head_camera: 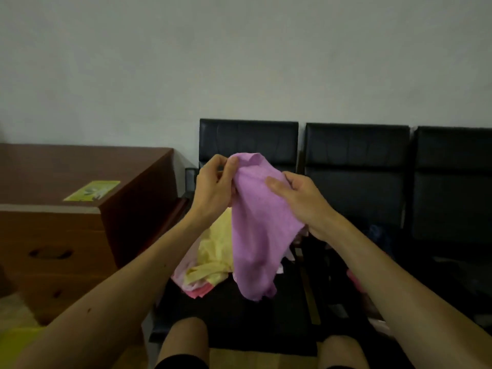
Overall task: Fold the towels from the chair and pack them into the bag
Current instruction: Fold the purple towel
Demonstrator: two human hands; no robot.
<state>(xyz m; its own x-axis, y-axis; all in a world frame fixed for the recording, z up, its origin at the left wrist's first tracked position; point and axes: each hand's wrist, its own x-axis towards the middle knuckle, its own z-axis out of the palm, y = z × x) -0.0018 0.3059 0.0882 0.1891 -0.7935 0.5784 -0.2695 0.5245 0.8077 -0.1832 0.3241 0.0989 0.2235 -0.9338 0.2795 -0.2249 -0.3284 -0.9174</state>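
A purple towel (259,230) hangs in the air in front of me, above the black chair (249,139). My left hand (214,187) pinches its top edge between thumb and fingers. My right hand (298,198) grips the towel's right side, thumb lying across the cloth. On the chair seat below lies a heap of towels, a yellow one (213,254) on top and pink ones (198,290) under it. The bag is hard to make out; dark things lie on the seat to the right.
A brown wooden desk (80,166) with a yellow-green card (91,190) stands at the left, a cardboard box (50,251) in front of it. Two more black chairs (356,155) line the wall to the right. My knees (186,339) show at the bottom.
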